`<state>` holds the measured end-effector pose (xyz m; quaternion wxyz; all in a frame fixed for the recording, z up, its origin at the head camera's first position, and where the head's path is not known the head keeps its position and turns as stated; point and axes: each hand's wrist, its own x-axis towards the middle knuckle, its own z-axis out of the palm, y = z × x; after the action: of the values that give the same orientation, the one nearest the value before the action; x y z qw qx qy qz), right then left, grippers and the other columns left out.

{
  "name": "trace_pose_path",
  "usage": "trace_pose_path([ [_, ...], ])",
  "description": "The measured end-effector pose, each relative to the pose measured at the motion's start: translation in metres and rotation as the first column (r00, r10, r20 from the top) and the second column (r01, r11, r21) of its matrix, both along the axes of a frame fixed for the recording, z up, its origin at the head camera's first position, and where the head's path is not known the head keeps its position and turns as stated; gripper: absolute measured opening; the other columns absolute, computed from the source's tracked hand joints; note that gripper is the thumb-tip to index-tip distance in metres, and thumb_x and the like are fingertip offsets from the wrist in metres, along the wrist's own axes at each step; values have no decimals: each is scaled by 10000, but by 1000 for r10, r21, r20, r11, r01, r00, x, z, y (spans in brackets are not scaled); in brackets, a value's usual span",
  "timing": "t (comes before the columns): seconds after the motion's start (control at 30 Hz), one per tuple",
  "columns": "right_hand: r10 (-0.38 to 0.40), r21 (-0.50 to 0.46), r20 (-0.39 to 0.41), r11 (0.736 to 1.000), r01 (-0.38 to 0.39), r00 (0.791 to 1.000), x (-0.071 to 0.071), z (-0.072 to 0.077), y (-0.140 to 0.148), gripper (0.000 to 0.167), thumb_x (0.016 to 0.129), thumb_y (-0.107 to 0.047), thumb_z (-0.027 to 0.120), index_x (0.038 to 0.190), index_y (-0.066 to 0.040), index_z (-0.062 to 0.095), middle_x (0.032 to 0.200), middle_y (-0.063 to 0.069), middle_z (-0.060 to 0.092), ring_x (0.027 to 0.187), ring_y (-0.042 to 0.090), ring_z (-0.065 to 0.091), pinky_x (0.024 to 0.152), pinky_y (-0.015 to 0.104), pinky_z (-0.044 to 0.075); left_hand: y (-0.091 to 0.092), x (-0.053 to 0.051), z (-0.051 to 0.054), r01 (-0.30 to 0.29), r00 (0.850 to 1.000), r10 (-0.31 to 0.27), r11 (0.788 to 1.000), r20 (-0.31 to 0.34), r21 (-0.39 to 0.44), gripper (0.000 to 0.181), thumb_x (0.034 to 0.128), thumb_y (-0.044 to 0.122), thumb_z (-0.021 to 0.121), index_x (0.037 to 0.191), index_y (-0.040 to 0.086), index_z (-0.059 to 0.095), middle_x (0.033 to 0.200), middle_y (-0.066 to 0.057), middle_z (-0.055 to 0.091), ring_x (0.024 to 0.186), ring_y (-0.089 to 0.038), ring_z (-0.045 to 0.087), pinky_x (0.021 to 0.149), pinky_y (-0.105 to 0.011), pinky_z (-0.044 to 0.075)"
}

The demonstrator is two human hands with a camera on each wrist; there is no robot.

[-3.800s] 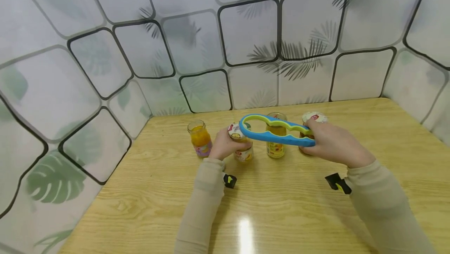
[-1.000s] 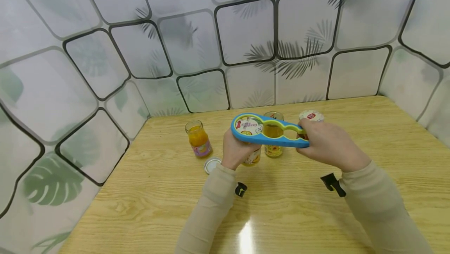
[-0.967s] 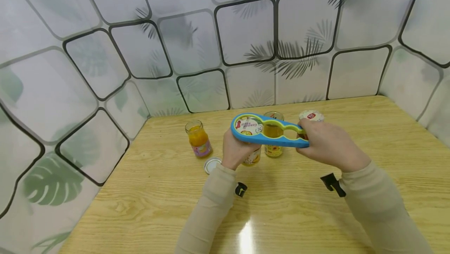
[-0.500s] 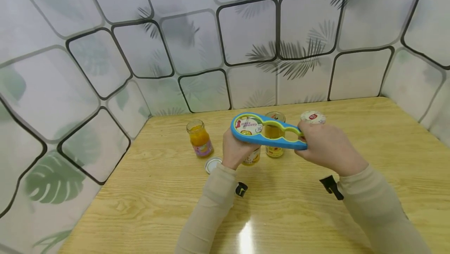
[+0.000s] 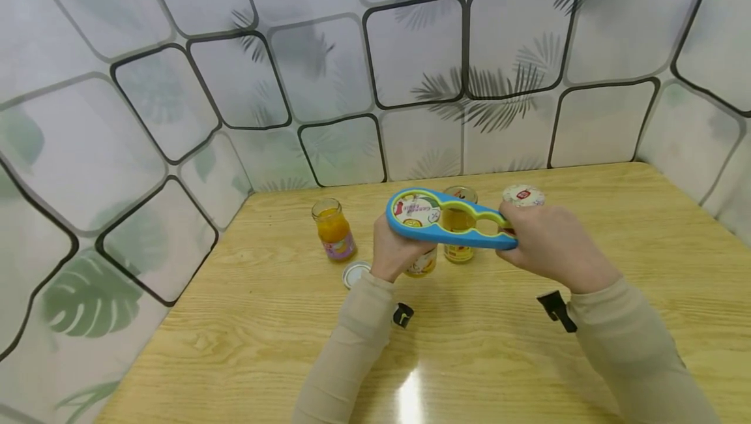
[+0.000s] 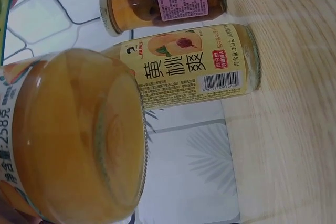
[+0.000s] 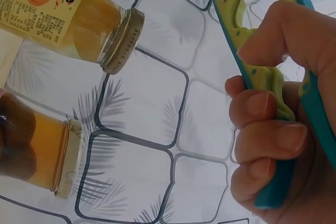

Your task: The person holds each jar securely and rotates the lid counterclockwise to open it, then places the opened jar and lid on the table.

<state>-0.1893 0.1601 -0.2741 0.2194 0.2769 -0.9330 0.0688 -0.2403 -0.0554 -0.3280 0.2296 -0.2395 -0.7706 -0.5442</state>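
My left hand grips a glass jar of amber fruit, seen large from its base end in the left wrist view. My right hand holds the handles of a blue and lime-green jar opener, fingers curled round them in the right wrist view. The opener's largest loop surrounds the jar's printed lid. Behind the opener stands a lidded yellow-peach jar. Farther right is a jar with dark fruit and a patterned lid, partly hidden by my right hand.
To the left stands an uncapped jar of orange contents with a purple label. A loose lid lies beside my left wrist. The wooden table meets a patterned wall at the back.
Since the oldest frame, my left hand and the jar have shifted right, and the opener's large loop has come down around the lid. In the last second there is only slight movement.
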Motion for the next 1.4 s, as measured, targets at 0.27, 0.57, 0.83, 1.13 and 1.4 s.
trace_pose_path([
  [0.27,16,-11,-34,1000,-16,999,1,1,2,251,658,-131,692,688,-100,444,516,-50,378,397,97,312,349,241,269,-1,2,1,37,999,-37,999,-8,-6,540,599,48,744,1100,-4,548,981,-111,616,897,-185,574,798,-247,454],
  [0.57,11,-7,-22,1000,-11,1000,2,2,2,236,658,-129,690,696,-88,460,520,-47,388,398,97,318,349,239,279,-1,1,1,67,998,-67,998,-17,8,562,599,33,758,1117,-7,541,1004,-125,610,914,-208,570,815,-262,449],
  [0.83,12,-5,-17,1000,-12,1000,2,1,3,245,660,-137,698,695,-96,459,523,-48,393,402,97,319,354,243,283,-1,1,1,69,997,-69,998,-32,0,548,597,40,744,1104,-10,542,986,-118,612,895,-187,575,793,-254,458],
  [1.13,15,-14,-5,1000,-15,1000,1,1,5,244,670,-147,704,701,-108,465,526,-54,395,408,96,319,358,247,278,-1,1,-1,98,995,-98,995,-4,21,547,596,40,749,1103,0,547,990,-106,613,895,-169,569,800,-261,456],
  [1.4,20,-21,-18,1000,-21,1000,1,0,6,230,682,-151,695,713,-119,470,522,-56,383,405,97,306,355,246,261,-1,1,-1,120,993,-119,993,-10,18,544,596,41,747,1100,-3,546,988,-108,612,893,-160,570,796,-261,459],
])
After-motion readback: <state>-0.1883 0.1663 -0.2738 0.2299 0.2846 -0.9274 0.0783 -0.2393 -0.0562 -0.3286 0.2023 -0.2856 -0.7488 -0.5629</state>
